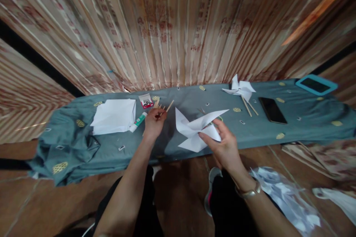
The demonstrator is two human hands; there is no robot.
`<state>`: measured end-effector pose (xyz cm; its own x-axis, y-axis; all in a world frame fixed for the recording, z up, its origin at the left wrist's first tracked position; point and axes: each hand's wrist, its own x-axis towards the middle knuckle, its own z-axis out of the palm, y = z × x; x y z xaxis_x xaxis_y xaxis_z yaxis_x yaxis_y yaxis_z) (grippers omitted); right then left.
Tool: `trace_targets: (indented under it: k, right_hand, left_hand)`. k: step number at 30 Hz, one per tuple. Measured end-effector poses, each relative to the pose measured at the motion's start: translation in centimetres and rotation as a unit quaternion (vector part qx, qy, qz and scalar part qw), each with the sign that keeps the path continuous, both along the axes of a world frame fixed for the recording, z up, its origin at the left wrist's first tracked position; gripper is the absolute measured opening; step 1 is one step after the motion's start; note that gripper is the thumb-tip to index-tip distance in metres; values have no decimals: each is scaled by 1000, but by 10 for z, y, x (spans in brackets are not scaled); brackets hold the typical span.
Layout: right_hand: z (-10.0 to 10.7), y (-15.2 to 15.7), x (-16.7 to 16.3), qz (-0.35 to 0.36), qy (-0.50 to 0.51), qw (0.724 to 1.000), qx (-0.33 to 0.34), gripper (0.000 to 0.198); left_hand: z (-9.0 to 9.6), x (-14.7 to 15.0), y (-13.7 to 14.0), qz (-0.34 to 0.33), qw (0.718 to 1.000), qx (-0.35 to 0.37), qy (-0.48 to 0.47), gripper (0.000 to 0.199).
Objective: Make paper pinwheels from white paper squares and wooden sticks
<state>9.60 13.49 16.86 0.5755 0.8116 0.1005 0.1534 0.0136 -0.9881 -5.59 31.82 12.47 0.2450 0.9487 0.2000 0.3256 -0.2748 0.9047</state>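
Note:
My right hand [226, 144] pinches a white paper pinwheel [196, 130] with its blades folded, thumb in front and fingers behind. Over several thin wooden sticks [156, 104], my left hand [154, 121] is closed, its fingers curled round one stick [170, 105] that juts out to the upper right. Beside that hand lies a green and white glue stick [138, 122]. A small red and white box [146, 101] of shiny metal pins is open just behind it. Partly hidden behind the pinwheel is what looks like a pair of scissors [220, 118].
A stack of white paper [114, 116] lies to the left on the cloth-covered table [178, 96]. On the right are white pinwheels on sticks [241, 89], a black phone [272, 110] and a blue-framed tablet [317, 84]. A plastic bag of paper scraps [286, 196] sits on the floor.

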Motion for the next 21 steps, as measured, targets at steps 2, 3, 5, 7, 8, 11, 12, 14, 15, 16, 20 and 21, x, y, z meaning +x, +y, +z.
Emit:
trace_targets:
  k: [2, 3, 5, 7, 8, 11, 12, 14, 15, 16, 20, 21]
  right_hand:
    - [9, -5, -9, 0, -78, 997, 0, 47]
    - [13, -9, -14, -1, -132, 991, 5, 46]
    - [22, -17, -23, 4, -247, 968, 38, 46]
    - [31, -25, -32, 25, -349, 931, 104, 53]
    - [35, -28, -35, 40, -388, 910, 139, 58]
    - [45, -36, -41, 73, -450, 868, 198, 68]
    - [47, -37, -42, 74, -461, 861, 204, 68]
    - [48, -39, -42, 65, -477, 851, 209, 63]
    - [48, -39, -41, 57, -484, 847, 212, 59]
    - [47, -39, -41, 49, -491, 843, 213, 56]
    - [42, -39, -35, 30, -504, 840, 200, 54]
    - [41, -39, -34, 29, -501, 842, 196, 56]
  left_hand:
    - [13, -3, -19, -57, 987, -97, -117, 20]
    - [19, -4, -28, -72, 973, -140, -167, 22]
    - [31, -6, -46, -82, 943, -220, -235, 27]
    - [41, -6, -60, -85, 911, -292, -278, 34]
    - [45, -6, -66, -89, 896, -322, -293, 38]
    - [56, -7, -79, -114, 860, -387, -312, 40]
    - [58, -8, -82, -129, 853, -398, -311, 39]
    - [63, -10, -88, -169, 845, -409, -301, 37]
    - [66, -11, -91, -188, 843, -411, -293, 36]
    - [68, -13, -93, -204, 842, -410, -286, 34]
    - [76, -16, -99, -227, 853, -386, -269, 30]
    - [77, -16, -100, -230, 857, -376, -265, 29]
